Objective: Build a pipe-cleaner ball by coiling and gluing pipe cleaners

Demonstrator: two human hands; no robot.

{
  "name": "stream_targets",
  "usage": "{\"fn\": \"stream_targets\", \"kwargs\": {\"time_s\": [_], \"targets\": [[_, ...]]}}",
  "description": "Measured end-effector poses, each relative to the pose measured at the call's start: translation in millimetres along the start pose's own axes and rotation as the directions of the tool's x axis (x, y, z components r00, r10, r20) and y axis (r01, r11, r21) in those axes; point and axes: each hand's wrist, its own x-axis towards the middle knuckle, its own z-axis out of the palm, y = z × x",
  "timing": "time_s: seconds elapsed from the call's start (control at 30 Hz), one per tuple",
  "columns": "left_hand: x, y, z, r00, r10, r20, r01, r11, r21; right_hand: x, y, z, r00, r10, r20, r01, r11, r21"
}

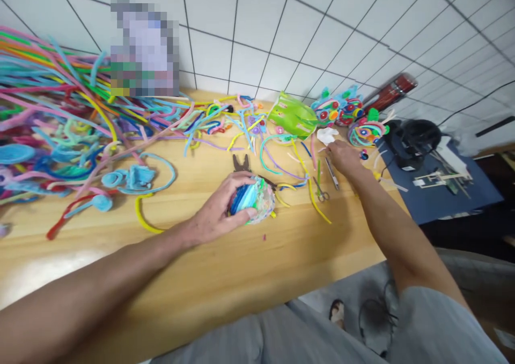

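My left hand is wrapped round a ball-shaped craft piece striped with blue, light blue and green pipe cleaners. The piece's right side is pale and mottled. Just behind it a pair of dark pliers lies with jaws apart. My right hand is stretched out to the far right, low over the table, its fingers drawn together beside a crumpled white tissue. What those fingertips hold, if anything, is hidden. Below that hand lie small scissors and a slim metal tool.
A large heap of coloured pipe cleaners covers the table's left. Along the back are a green packet, several decorated craft heads and a red cylinder. Black gear stands on a dark blue mat at right.
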Motion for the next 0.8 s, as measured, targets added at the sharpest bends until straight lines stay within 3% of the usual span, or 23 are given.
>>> {"fn": "stream_targets", "kwargs": {"time_s": [0.27, 0.57, 0.67, 0.8], "targets": [[-4, -5, 1.1, 1.0, 0.011, -0.017, -0.01, 0.998, 0.058, -2, 25, -12, 0.998, 0.04, -0.042, -0.042, 0.998, -0.041], [-3, -6, 2.1, 0.999, 0.047, -0.02, -0.045, 0.997, 0.068, 2, 13, -5, 1.0, 0.016, 0.006, -0.016, 0.996, 0.093], [-3, -6, 2.3, 0.999, 0.04, -0.028, -0.039, 0.998, 0.053, 3, 10, -14, 0.998, 0.047, -0.042, -0.038, 0.981, 0.192], [-4, -6, 3.1, 0.999, 0.027, -0.032, -0.026, 0.999, 0.025, -9, -2, -42, 0.98, 0.119, -0.16, -0.054, 0.932, 0.358]]}}
